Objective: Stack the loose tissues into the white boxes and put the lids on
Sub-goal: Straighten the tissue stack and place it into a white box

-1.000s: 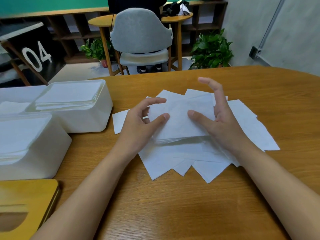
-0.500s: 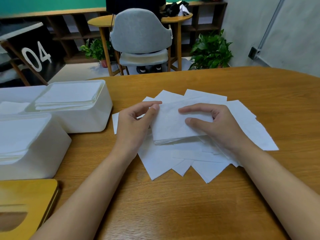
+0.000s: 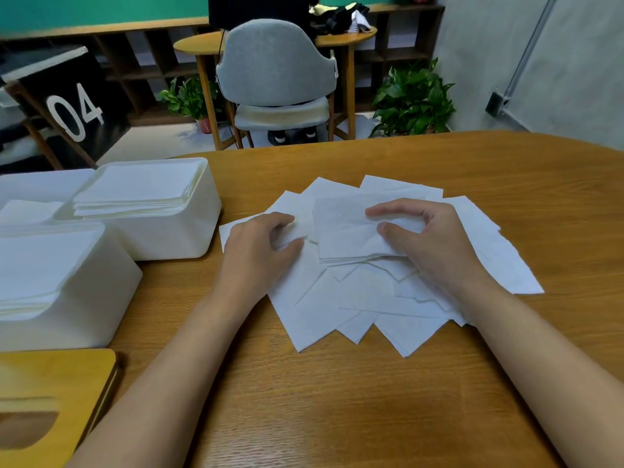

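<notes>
Done so far: Two white boxes on the left have tissues in them. The far box point(image 3: 175, 238) is full up to its rim with a neat pile. The near box point(image 3: 114, 298) has a pile inside too.
Left to do: A lot, I think. Many loose tissues point(image 3: 324, 312) are not packed, and neither box has a lid on.
Where the tissues are: The loose tissues lie spread like a fan in the middle of the surface point(image 3: 337, 417), right of the boxes. A small stack point(image 3: 344, 234) sits on top of them, on the far side.
Left hand point(image 3: 258, 246): Its fingers are curled, and they seem to pinch the edge of one of the loose tissues, just left of the small stack.
Right hand point(image 3: 435, 241): It pinches the small stack from the right, thumb on the near side and fingers bent over the top.
Step now: Gathering tissues into one tidy bunch to go in a box, I guess.
Tissues: White, thin, soft and square, a bit crinkly. They bend and slide easily, so corners can poke out.
Boxes: White, smooth, hard plastic by the look, with round corners and open tops.
Lid: A wooden lid point(image 3: 57, 376) lies flat at the near left. It is yellow-brown, with round corners and a slot in it. I see only this one.
Surface: Brown wood with lines in it, smooth and a bit shiny.
</notes>
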